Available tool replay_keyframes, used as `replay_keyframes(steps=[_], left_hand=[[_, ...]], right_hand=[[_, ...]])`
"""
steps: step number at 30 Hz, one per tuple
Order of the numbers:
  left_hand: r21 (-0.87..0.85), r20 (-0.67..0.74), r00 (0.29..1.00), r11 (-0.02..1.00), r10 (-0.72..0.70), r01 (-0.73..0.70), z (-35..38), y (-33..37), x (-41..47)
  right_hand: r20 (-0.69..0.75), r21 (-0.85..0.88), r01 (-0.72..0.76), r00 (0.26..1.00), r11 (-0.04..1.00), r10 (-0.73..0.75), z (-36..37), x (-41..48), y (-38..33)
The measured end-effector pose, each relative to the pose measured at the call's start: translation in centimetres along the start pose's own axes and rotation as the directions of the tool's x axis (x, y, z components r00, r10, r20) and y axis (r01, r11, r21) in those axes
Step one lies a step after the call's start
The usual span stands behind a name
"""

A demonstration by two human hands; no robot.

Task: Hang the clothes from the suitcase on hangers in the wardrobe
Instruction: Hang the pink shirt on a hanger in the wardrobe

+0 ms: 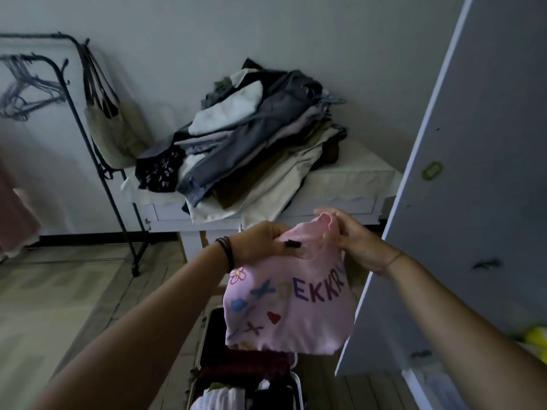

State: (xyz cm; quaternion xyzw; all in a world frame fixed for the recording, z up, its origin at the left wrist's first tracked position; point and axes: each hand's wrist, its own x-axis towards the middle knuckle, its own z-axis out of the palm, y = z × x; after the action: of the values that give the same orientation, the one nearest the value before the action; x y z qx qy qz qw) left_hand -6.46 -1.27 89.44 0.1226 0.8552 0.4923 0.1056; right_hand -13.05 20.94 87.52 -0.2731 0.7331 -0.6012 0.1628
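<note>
A pink T-shirt (291, 315) with coloured drawings and purple letters hangs in the air above the open suitcase (247, 380). My left hand (260, 242) grips its top left edge near a small black label. My right hand (352, 241) pinches the bunched top right edge. The suitcase on the floor holds dark red, white and black clothes. Several empty hangers (26, 96) hang on a black rack (97, 161) at the far left. The white wardrobe door (461, 202) stands open on the right.
A white table (349, 184) against the wall carries a tall pile of folded clothes (254, 137). A woven bag (115, 131) hangs on the rack's end. Pink fabric (14, 220) shows at the left edge. A yellow object (537, 335) sits low right.
</note>
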Motion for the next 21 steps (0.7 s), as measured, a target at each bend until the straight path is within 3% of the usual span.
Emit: replay_keyframes(steps=[3,7,13,21], left_hand=[[0.053,-0.058,0.998,0.998,0.039,-0.036,-0.1,1.5,0.6],[0.291,-0.158,0.986,0.957,0.056,-0.008,-0.2,1.9,1.9],[0.576,-0.060,0.996,0.817,0.070,-0.023,-0.9,1.2,4.6],[0.342,-0.250,0.958,0.938,0.141,-0.049,-1.0,1.0,9.8]], right_hand=[[-0.120,-0.017,0.030,0.992,0.999,-0.032,-1.6,-0.9,-1.7],[-0.314,0.027,0.149,0.940,0.988,-0.133,-3.3,-1.7,-3.6],[-0.417,0.012,0.118,0.903,0.993,-0.102,-6.4,-2.4,-3.6],[-0.578,-0.219,0.104,0.788,0.970,-0.215,-12.2,-4.6,-1.7]])
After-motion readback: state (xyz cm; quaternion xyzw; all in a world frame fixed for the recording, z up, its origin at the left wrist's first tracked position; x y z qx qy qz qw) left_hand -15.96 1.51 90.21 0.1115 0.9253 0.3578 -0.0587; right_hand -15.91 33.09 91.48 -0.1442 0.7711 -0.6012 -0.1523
